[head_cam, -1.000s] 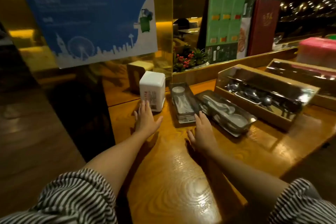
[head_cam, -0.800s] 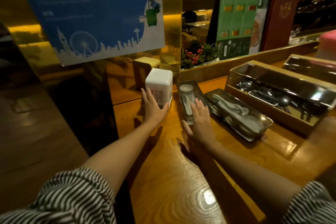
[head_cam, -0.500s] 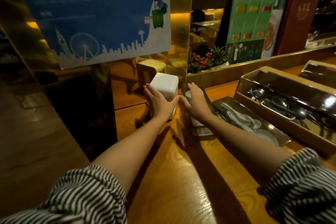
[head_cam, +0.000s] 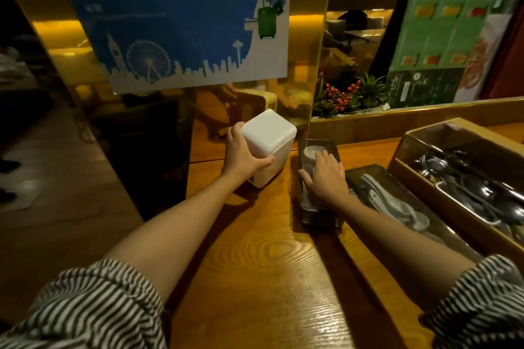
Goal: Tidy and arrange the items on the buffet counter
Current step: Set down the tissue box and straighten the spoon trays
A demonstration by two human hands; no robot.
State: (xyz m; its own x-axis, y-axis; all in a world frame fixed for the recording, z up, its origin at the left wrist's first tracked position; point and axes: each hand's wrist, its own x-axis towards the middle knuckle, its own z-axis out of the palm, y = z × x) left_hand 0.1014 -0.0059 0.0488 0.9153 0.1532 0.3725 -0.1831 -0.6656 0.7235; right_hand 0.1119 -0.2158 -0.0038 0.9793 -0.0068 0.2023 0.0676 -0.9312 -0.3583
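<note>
A white square box (head_cam: pixel 269 136) stands at the far left of the wooden counter (head_cam: pixel 263 263), against the gold wall. My left hand (head_cam: pixel 243 154) grips its left side, thumb across the front face. Just to its right lies a narrow clear tray (head_cam: pixel 319 215) with white spoons in it. My right hand (head_cam: pixel 326 176) rests flat on top of that tray, fingers spread, covering most of the contents. A second clear tray of white spoons (head_cam: pixel 397 201) lies angled beside it.
A wooden box of metal spoons (head_cam: pixel 465 178) sits at the right. Behind a raised ledge stand a berry plant (head_cam: pixel 346 93) and a green menu board (head_cam: pixel 445 31). A blue poster (head_cam: pixel 175 17) hangs on the gold wall. The counter drops off at its left edge.
Both hands moved forward from the counter surface. My left hand closed around the white box's side, and my right hand slid onto the narrow spoon tray.
</note>
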